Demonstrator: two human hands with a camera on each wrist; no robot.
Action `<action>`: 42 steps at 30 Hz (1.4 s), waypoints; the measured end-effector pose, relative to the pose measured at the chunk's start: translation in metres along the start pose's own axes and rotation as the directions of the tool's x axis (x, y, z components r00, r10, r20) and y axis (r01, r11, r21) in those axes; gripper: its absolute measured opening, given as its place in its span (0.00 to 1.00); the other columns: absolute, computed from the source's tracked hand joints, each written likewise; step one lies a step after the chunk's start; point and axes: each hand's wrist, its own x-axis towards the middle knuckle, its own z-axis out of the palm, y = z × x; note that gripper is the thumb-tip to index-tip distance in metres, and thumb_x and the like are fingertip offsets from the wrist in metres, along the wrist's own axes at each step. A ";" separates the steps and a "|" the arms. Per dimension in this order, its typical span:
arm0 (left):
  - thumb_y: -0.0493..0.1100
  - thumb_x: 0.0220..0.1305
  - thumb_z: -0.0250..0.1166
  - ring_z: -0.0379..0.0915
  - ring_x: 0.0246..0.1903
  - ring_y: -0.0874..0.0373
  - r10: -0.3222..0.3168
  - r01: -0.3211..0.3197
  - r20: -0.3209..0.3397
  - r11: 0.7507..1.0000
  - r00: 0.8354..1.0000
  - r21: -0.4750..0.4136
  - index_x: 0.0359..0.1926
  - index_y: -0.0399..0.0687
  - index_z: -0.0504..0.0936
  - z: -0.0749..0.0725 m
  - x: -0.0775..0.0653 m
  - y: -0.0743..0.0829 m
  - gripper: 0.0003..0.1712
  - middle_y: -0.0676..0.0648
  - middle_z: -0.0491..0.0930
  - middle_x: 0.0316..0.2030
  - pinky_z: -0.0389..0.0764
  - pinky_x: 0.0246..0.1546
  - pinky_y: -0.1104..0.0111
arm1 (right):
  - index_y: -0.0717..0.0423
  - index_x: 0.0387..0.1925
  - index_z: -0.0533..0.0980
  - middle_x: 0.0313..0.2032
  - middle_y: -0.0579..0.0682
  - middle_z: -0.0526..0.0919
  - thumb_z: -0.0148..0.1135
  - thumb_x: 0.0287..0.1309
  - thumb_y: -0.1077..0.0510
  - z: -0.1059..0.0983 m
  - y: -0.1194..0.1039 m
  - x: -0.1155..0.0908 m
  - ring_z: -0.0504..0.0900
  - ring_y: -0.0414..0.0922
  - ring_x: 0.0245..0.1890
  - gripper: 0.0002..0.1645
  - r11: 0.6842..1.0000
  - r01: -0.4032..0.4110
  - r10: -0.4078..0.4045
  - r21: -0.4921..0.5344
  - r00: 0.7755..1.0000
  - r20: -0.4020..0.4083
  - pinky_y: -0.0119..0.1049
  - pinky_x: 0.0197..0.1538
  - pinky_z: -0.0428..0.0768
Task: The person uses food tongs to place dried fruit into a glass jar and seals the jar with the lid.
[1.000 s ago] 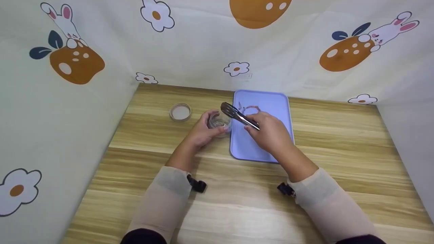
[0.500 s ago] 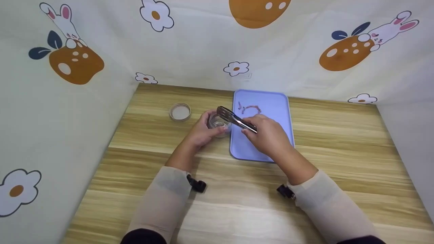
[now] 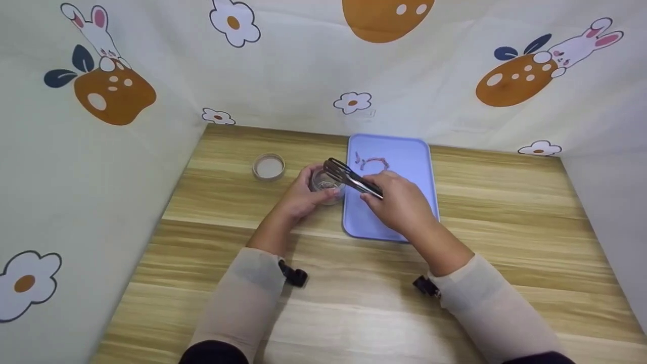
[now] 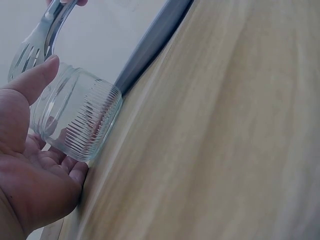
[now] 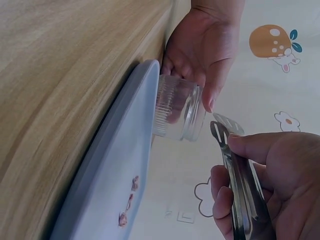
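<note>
Pale sheeting (image 3: pixel 288 76) rises behind and beside the wood-grained counter (image 3: pixel 333 313), printed with three orange fruits (image 3: pixel 115 93), two rabbits (image 3: pixel 96 38) and five flowers (image 3: pixel 352 102) in the head view; one blue tray (image 3: pixel 368 218) lies at the counter's back; the left hand (image 3: pixel 299 198) reaches to just left of the tray, thumb on the near side and fingers curled behind, gripping one clear glass jar (image 4: pixel 85 115), which stands upright, ribbed low on its wall, just beside the tray's left edge; the right hand (image 3: pixel 402 199) is over the tray, its fingers closed round one pair of metal tongs (image 3: pixel 349 177), slanting left past the tray's edge, their slotted ends slightly apart above the jar's mouth; on the tray's far part lie several small reddish pieces (image 3: pixel 376 160), some in a curve, too small to count surely; one round lid (image 3: pixel 269 167) lies well left of the tray; two light sleeves (image 3: pixel 237 298) cover the forearms nearer than the tray, one black device (image 3: pixel 293 275) at each cuff.
</note>
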 end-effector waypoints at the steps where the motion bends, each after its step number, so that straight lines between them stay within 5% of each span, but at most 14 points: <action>1: 0.60 0.43 0.80 0.62 0.68 0.53 -0.001 0.001 -0.001 1.000 1.000 0.003 0.66 0.61 0.67 0.000 0.000 0.000 0.49 0.50 0.71 0.65 0.54 0.74 0.56 | 0.43 0.54 0.81 0.46 0.46 0.85 0.68 0.59 0.45 0.000 0.000 0.000 0.81 0.44 0.41 0.22 1.000 -0.005 0.005 -0.001 1.000 0.003 0.46 0.44 0.79; 14: 0.55 0.48 0.79 0.63 0.66 0.54 -0.012 0.012 0.013 1.000 1.000 0.002 0.66 0.63 0.66 -0.001 -0.001 0.003 0.46 0.51 0.71 0.63 0.55 0.74 0.58 | 0.45 0.66 0.71 0.65 0.53 0.74 0.68 0.51 0.34 0.000 0.001 -0.002 0.76 0.53 0.63 0.42 0.998 -0.070 0.070 -0.005 0.997 -0.011 0.56 0.57 0.78; 26: 0.59 0.45 0.79 0.64 0.66 0.49 -0.014 0.014 0.021 1.000 1.000 -0.001 0.66 0.62 0.66 -0.001 -0.002 0.003 0.49 0.40 0.69 0.67 0.57 0.73 0.56 | 0.44 0.68 0.70 0.54 0.49 0.79 0.68 0.52 0.34 -0.002 0.018 0.003 0.78 0.48 0.43 0.43 0.989 -0.150 0.150 0.009 0.988 -0.044 0.49 0.44 0.78; 42: 0.57 0.47 0.78 0.62 0.68 0.50 -0.011 0.011 0.036 1.000 0.999 -0.011 0.68 0.61 0.65 -0.001 -0.002 0.001 0.48 0.48 0.67 0.68 0.55 0.75 0.58 | 0.53 0.66 0.70 0.55 0.57 0.78 0.68 0.54 0.37 -0.008 0.061 0.006 0.79 0.55 0.51 0.43 0.971 -0.236 0.236 -0.035 0.972 -0.009 0.55 0.53 0.77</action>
